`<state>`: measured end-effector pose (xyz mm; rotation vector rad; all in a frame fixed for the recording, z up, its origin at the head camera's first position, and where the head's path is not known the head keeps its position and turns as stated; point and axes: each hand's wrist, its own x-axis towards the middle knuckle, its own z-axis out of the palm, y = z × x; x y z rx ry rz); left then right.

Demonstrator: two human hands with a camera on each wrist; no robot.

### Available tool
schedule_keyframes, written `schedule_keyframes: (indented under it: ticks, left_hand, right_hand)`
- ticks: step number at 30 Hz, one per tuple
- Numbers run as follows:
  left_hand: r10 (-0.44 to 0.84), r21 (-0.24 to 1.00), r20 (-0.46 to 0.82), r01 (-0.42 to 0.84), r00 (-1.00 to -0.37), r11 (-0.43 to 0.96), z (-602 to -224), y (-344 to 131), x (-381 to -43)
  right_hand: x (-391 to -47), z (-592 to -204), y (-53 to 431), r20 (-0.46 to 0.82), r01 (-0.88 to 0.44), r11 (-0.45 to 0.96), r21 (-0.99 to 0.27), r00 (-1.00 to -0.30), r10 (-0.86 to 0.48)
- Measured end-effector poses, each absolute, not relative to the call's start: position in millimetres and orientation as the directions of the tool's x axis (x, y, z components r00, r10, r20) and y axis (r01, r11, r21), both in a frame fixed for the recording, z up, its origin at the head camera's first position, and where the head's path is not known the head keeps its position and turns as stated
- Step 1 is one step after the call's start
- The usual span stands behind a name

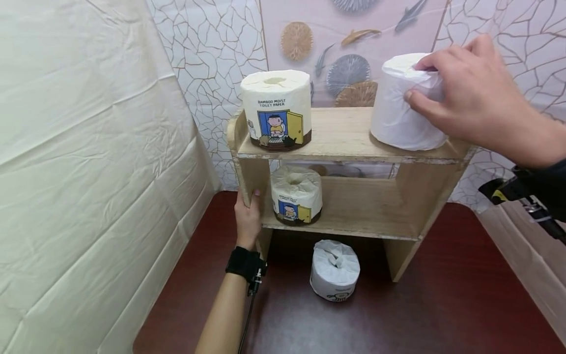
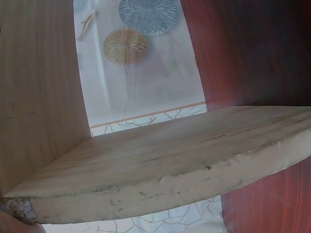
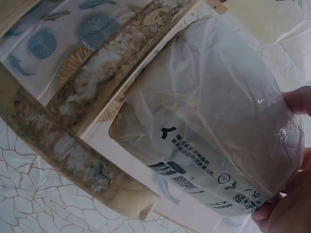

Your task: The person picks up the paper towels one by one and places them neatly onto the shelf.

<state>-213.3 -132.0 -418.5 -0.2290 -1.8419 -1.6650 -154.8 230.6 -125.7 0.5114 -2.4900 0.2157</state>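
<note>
My right hand (image 1: 486, 98) grips a toilet roll in plain white wrapping (image 1: 407, 110) at the right end of the wooden shelf's top board (image 1: 340, 130). Fingers lie over the roll's top and the thumb presses its side. Seen from the right wrist, the wrapped roll (image 3: 209, 111) shows black print low on its film, with fingertips (image 3: 296, 99) along its edge. On the far left, my left hand (image 1: 248, 221) holds the shelf's side panel (image 1: 243, 179), whose edge (image 2: 136, 196) crosses the left wrist view; only a bit of that hand shows there.
A printed toilet roll (image 1: 278, 113) stands at the top board's left end. Another printed roll (image 1: 296, 196) sits on the middle board (image 1: 362, 206). Below, a white wrapped roll (image 1: 335, 270) stands on the dark red table (image 1: 464, 295). A cream cloth (image 1: 88, 172) hangs at left.
</note>
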Motion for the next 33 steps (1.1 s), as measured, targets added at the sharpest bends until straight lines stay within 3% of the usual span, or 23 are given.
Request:
schedule_keyframes:
  ticks: [12,27,33]
  left_hand:
    - [-0.269,0.815,0.58,0.545,-0.769,0.199,-440.3,-139.8,-233.7]
    - [-0.261,0.814,0.581,0.538,-0.771,0.222,-438.3,-141.0,-231.3]
    - [-0.272,0.817,0.575,0.532,-0.771,0.222,-440.2,-140.5,-231.5]
  right_hand:
    - [-155.2,-128.5,229.5,0.531,-0.309,0.951,0.022,-0.802,-0.273]
    - [-156.5,-139.9,229.2,0.63,-0.346,0.937,0.051,-0.717,-0.299]
    - [-158.8,-140.3,235.1,0.623,-0.349,0.937,0.014,-0.73,-0.282]
